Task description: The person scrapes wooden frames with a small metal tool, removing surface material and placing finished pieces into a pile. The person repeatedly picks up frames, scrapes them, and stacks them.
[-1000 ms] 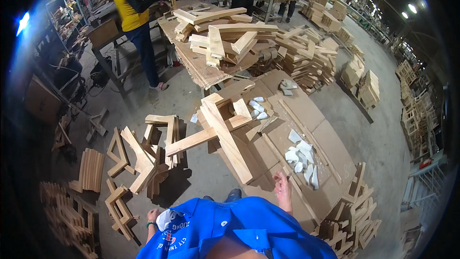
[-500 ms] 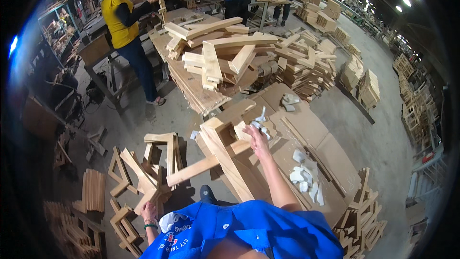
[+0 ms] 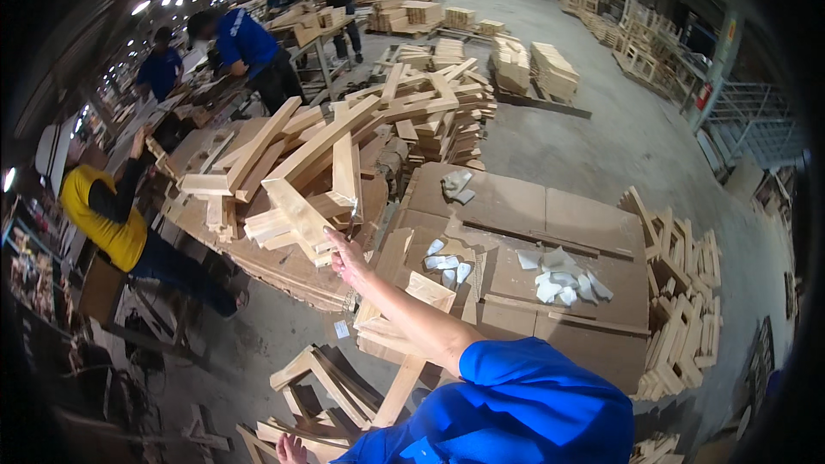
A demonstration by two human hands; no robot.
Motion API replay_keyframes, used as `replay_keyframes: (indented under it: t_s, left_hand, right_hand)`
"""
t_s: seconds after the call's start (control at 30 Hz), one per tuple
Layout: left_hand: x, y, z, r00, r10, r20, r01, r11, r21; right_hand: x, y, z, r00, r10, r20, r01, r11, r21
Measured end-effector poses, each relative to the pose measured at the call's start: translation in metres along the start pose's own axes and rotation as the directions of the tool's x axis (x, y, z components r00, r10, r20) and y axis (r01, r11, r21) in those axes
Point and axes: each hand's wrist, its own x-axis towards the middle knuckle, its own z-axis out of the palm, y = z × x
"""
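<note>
My right arm stretches far forward, and my right hand (image 3: 348,259) grips the near end of an angled wooden frame piece (image 3: 296,210). That piece lies on top of a heap of similar pale wooden pieces (image 3: 344,163) on a worktable. Low at the bottom edge, my left hand (image 3: 291,449) is partly cut off. Its fingers appear closed on a wooden frame piece (image 3: 322,448) beside other angled frames (image 3: 318,374). A short wooden block assembly (image 3: 430,292) rests on the near cardboard-covered table, left of my right forearm.
White scraps (image 3: 563,275) lie on the cardboard-covered table (image 3: 593,215). Stacked angled frames (image 3: 683,335) stand on the floor to its right. At the left works a person in a yellow top (image 3: 103,215); others in blue (image 3: 249,43) are farther back. Timber stacks (image 3: 554,69) stand beyond.
My view has swung to the right. My right hand has left the wooden assembly on the near table and reached forward to a piece on the heap. My left hand stays low by the frames.
</note>
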Motion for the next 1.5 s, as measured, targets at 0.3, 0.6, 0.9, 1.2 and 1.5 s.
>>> replay_keyframes:
  t_s: [0.3, 0.6, 0.9, 1.2, 1.5]
  left_hand:
    - [0.054, 0.009, -0.002, 0.994, -0.091, 0.061, 0.086, 0.993, 0.086]
    - [0.085, 0.092, 0.165, 0.912, 0.048, 0.407, -0.073, 0.996, 0.047]
    - [0.003, 0.127, 0.371, 0.176, 0.202, 0.963, 0.57, 0.777, -0.267]
    - [-0.048, 0.107, 0.385, 0.46, 0.217, 0.861, 0.761, 0.403, -0.508]
    - [-0.09, 0.143, 0.391, 0.513, 0.542, 0.665, 0.526, 0.414, -0.743]
  right_hand:
    - [-0.013, -0.044, -0.011, 0.973, -0.23, 0.024, 0.231, 0.972, -0.046]
    - [-0.186, -0.143, -0.109, 0.978, -0.204, 0.04, 0.202, 0.881, -0.428]
    - [-0.293, -0.228, -0.178, 0.985, 0.026, 0.172, 0.055, 0.893, -0.446]
    - [-0.29, -0.285, -0.224, 0.939, -0.316, -0.138, 0.072, 0.571, -0.818]
    - [-0.38, -0.244, -0.144, 0.896, -0.195, 0.399, 0.441, 0.296, -0.847]
